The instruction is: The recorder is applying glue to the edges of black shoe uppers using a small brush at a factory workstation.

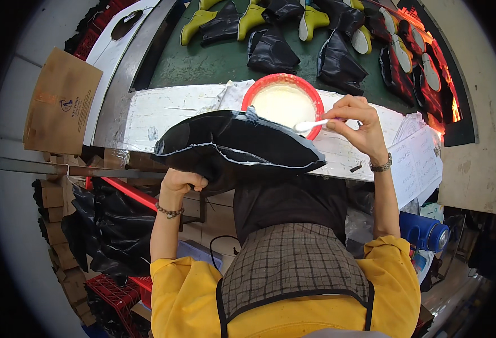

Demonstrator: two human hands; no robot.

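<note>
Yellow sleeves and a checked apron [293,265] fill the near edge, and just beyond them sits the black boot piece [236,143], held up over the front of the white desk [163,110]. Its long axis runs left to right across the view, roughly level, with the pointed end aimed to the right and the wider, rounded end to the left; a pale seam line runs along its edge.

Underneath the wide end, the left hand [181,181] props it up, fingers curled shut around something below the boot piece, though exactly what they clasp is hidden. Off the pointed end, up and to the right, the right hand [359,125] pinches a small white brush [311,125], fingers closed on its handle, the bristle end lying just over the boot piece's upper edge.

Directly behind is a red bowl [259,85] of creamy white paste on the desk. Farther back, black and yellow-green boots [338,62] lie on a dark green surface. A cardboard sheet [59,101] leans at the left.
</note>
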